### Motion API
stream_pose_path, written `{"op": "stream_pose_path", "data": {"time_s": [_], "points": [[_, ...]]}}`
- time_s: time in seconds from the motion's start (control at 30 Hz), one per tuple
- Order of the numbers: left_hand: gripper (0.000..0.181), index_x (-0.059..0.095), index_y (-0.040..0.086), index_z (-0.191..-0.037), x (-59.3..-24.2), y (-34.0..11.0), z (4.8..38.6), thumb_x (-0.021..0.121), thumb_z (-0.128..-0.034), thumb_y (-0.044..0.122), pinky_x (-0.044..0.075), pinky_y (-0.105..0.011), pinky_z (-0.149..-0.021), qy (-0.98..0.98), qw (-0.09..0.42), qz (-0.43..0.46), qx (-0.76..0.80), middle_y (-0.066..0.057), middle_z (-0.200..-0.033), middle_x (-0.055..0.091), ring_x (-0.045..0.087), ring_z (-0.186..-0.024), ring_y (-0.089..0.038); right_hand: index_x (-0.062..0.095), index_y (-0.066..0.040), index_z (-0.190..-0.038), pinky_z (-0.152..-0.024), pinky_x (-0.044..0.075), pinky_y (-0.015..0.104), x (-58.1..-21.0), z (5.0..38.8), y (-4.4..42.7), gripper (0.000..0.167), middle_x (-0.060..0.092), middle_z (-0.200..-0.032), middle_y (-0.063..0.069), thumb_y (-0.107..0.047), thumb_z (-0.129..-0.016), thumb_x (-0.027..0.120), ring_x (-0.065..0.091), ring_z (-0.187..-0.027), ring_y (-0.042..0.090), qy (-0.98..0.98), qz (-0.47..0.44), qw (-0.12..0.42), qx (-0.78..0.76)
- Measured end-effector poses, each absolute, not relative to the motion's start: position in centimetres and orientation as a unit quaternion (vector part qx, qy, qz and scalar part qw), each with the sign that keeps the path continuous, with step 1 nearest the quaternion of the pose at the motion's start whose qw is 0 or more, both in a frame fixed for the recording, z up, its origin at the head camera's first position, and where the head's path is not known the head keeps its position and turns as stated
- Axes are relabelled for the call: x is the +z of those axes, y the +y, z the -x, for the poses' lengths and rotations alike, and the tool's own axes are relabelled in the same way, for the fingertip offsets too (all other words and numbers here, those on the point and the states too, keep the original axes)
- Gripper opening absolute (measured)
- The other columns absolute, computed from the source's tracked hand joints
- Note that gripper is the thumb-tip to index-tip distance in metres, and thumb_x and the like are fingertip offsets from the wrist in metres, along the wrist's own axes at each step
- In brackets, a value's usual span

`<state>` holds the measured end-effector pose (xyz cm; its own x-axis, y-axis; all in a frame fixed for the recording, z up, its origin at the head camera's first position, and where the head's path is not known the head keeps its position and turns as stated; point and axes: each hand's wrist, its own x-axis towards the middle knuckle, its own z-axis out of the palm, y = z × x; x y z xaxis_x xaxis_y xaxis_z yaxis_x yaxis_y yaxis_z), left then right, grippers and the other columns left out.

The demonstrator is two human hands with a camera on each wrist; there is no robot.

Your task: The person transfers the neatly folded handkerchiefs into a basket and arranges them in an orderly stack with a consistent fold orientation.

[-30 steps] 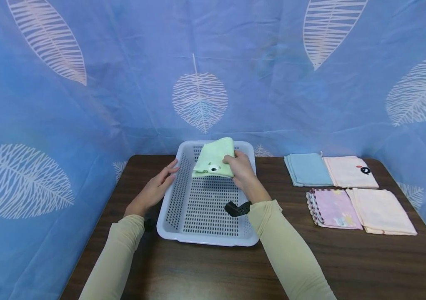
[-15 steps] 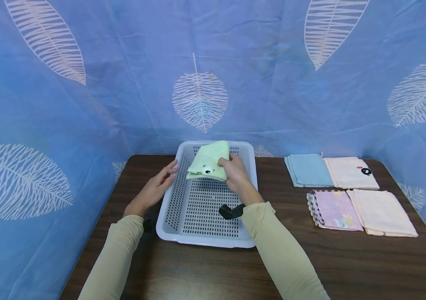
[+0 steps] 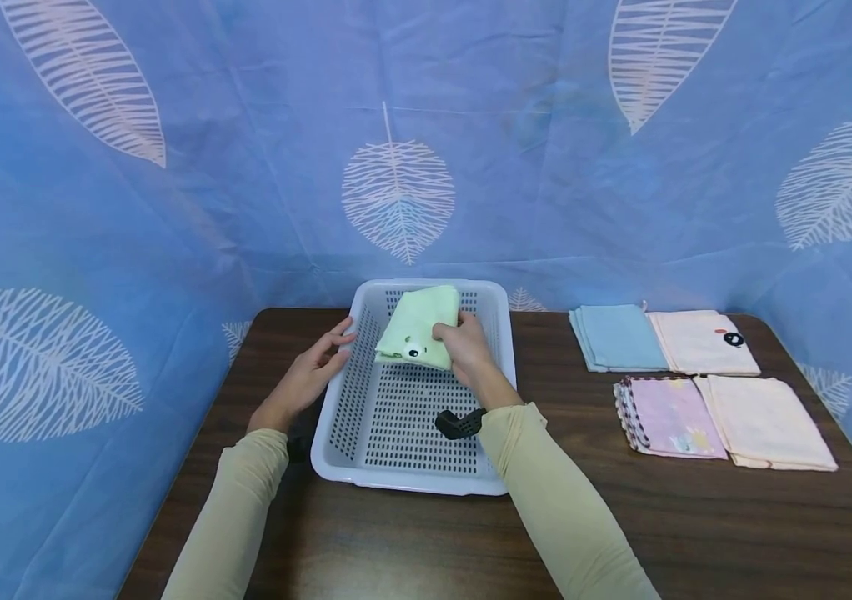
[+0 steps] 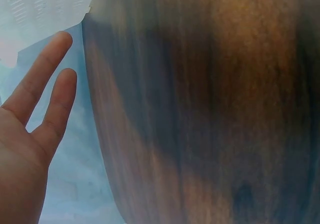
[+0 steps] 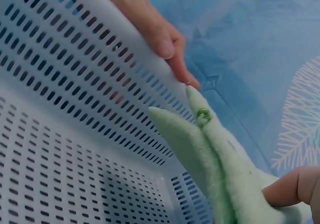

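A folded light green towel with an embroidered face is pinched at its right side by my right hand, thumb on top. In the right wrist view the green towel shows its folded layers, with the thumb pressing on it. It is over the far part of a white perforated plastic basket; whether it touches the basket floor I cannot tell. My left hand rests its extended fingers on the basket's left rim. The left wrist view shows two spread fingers of the left hand near the basket wall.
On the brown table, to the right of the basket, lie a folded blue towel, a pink-white towel, a purple towel and a cream towel. A blue leaf-patterned cloth hangs behind.
My right hand has moved the green towel slightly left and lower over the basket. The left hand has stayed at the rim.
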<state>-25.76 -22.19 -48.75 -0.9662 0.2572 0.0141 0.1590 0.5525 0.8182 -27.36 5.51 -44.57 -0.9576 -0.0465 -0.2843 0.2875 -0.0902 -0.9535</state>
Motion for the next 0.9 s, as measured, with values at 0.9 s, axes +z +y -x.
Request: {"op": "stream_pose_path", "data": {"time_s": [0.9], "points": [[0.046,0.048,0.035,-0.148,-49.5,-22.3,25.8,0.053,-0.1043,0.049,0.062,-0.043,-0.085,0.859,0.053,-0.111,0.498,0.021,-0.166,0.028,0.063,-0.120,-0.031,0.029,0.000,-0.153,-0.111,0.048,0.047,-46.0,28.1,4.4,0.058,0.047,-0.146,0.021,-0.003,-0.100,0.051,0.054,-0.133,0.036,0.732,-0.099,0.136,-0.660]]}}
